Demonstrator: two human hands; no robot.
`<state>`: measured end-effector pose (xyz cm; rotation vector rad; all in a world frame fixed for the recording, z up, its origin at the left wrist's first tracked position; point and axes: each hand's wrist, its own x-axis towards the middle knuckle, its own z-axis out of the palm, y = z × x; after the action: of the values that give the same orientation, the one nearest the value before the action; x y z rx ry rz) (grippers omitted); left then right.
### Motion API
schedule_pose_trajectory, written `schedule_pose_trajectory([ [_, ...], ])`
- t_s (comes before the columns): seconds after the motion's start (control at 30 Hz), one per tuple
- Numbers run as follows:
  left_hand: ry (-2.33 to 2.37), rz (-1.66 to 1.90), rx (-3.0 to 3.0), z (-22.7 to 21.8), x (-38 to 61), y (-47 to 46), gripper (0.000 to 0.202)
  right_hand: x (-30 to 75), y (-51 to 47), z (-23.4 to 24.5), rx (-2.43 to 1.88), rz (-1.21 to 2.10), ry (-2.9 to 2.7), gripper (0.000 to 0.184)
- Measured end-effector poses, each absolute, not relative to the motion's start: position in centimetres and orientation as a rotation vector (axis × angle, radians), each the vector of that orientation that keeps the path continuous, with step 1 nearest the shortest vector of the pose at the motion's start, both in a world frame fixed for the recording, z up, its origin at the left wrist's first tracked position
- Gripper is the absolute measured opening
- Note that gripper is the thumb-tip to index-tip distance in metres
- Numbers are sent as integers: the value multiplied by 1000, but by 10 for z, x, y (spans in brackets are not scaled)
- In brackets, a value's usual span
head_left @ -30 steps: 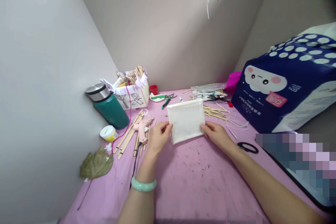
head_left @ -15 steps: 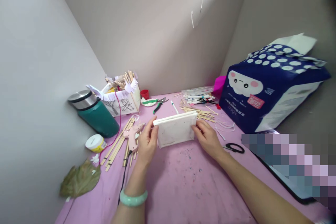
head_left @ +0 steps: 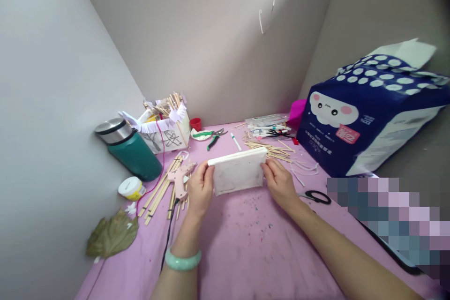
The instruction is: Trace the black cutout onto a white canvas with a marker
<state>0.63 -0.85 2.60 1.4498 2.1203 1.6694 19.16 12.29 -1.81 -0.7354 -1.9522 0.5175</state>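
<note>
A white rectangular box-like frame (head_left: 238, 171) stands on its lower edge on the pink table (head_left: 246, 253), its open side turned toward me. My left hand (head_left: 199, 190) grips its left end and my right hand (head_left: 279, 184) grips its right end, fingers curled round the edges. A green bangle (head_left: 183, 261) sits on my left wrist.
Left of my hands lie a pink glue gun (head_left: 180, 181), wooden sticks (head_left: 158, 193), a teal flask (head_left: 130, 150), a small jar (head_left: 129, 188) and a dry leaf (head_left: 110, 235). A stick-filled box (head_left: 165, 124) and pliers (head_left: 213, 135) stand behind. A large blue package (head_left: 369, 112) and black scissors (head_left: 318, 197) are to the right.
The white piece was lying nearly flat, tilted up at the far edge; both hands have raised it upright onto its edge. The view has shifted slightly.
</note>
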Motion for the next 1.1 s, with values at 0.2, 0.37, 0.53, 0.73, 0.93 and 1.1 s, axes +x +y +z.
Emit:
schedule_pose_trajectory([
  [0.2,2168,1530,1445,23,6,-6,27,191,126,-28,-801,467,-2026,26],
  [0.37,2415,1125,1370,18,6,-1,26,190,132,-37,-906,547,-2110,25],
  [0.53,2394,1061,1272,15,4,1,22,191,134,-36,-979,690,-2102,30],
  [0.73,2139,1166,1046,16,3,-1,34,194,132,-28,-1120,1130,-1877,35],
  [0.93,1800,1278,846,14,2,-2,36,194,131,-22,-1147,1752,-1455,40],
  [1.1,1682,1362,765,11,0,-1,39,194,129,-15,-1008,2020,-1325,43],
])
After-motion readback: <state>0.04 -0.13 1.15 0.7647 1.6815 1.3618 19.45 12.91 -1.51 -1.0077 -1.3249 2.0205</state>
